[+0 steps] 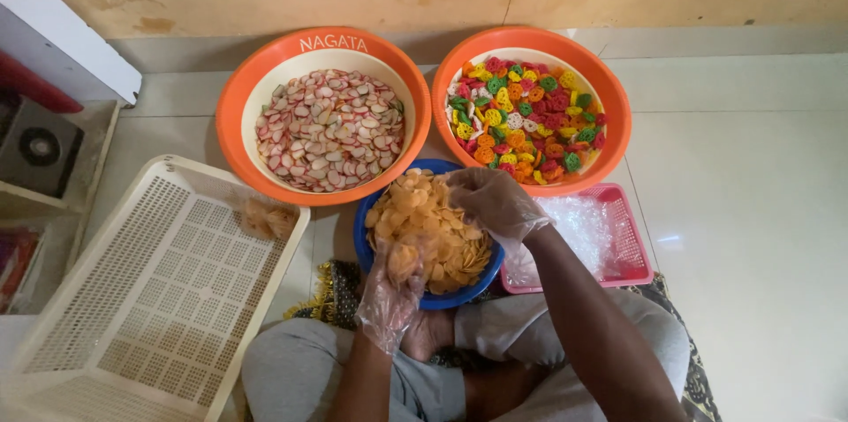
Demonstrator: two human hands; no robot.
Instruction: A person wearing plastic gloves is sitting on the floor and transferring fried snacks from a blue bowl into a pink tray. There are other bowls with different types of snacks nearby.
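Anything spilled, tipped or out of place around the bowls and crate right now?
Nothing is spilled. The one oddity: a small filled clear bag of chips lies alone in a corner of the otherwise bare white crate. The left hand holds a clear bag; the right hand reaches over the blue bowl.

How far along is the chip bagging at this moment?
Done: one filled bag lies in the white crate. In hand: the left hand holds a clear bag with chips inside; the gloved right hand is over the blue bowl. Left: that bowl is heaped.
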